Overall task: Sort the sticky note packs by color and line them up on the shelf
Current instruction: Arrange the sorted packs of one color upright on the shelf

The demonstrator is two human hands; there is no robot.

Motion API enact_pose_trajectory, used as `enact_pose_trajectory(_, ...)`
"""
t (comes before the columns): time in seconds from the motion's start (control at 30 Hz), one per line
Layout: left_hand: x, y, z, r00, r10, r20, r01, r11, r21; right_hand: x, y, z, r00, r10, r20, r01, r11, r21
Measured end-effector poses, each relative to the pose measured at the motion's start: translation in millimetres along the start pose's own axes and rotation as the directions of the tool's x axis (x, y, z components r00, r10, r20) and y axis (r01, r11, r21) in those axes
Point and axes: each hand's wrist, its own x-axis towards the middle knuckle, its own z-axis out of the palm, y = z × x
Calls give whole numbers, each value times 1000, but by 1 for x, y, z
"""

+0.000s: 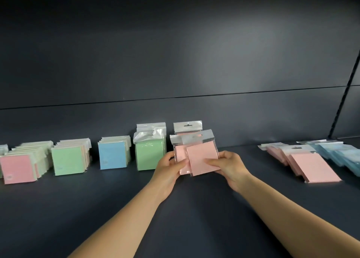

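Pink sticky note packs (201, 158), square pads in clear sleeves, stood fanned between both hands with their white hang-tab ends pointing up toward the back wall. Left hand (169, 170) pinched their left edge, and right hand (226, 166) curled round their lower right corner, holding them over the dark shelf (194, 209). Just left of the grip stood a green stack (151, 152); behind it stood another pink pack (187, 128).

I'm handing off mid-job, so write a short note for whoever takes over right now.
Left hand and right hand each grip pink packs, held over the shelf.
Done: standing rows at left, fronted by pink, green, blue and green; one pink pack stands behind the hands.
Left: set the held packs in that pink row, then sort the loose pink pile and loose blue pile lying at right.
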Motion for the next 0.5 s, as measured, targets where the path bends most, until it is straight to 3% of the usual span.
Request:
enact_pose_trajectory(0.13,6,-2,8,999,52,8,-52,994,95,-3,6,9,991,-111,-80,91,970,-227)
enact_pose_trajectory(0.27,12,-5,14,992,123,34,-128,961,247,-2,10,17,979,-198,-38,188,965,-184)
enact_pose_trajectory(0.4,18,-10,21,942,324,-85,-227,804,550,4,8,26,956,-292,13,284,917,-281)
enact_pose_trajectory(0.5,23,-9,26,879,446,-169,-234,711,663,11,5,32,931,-364,9,337,852,-400)
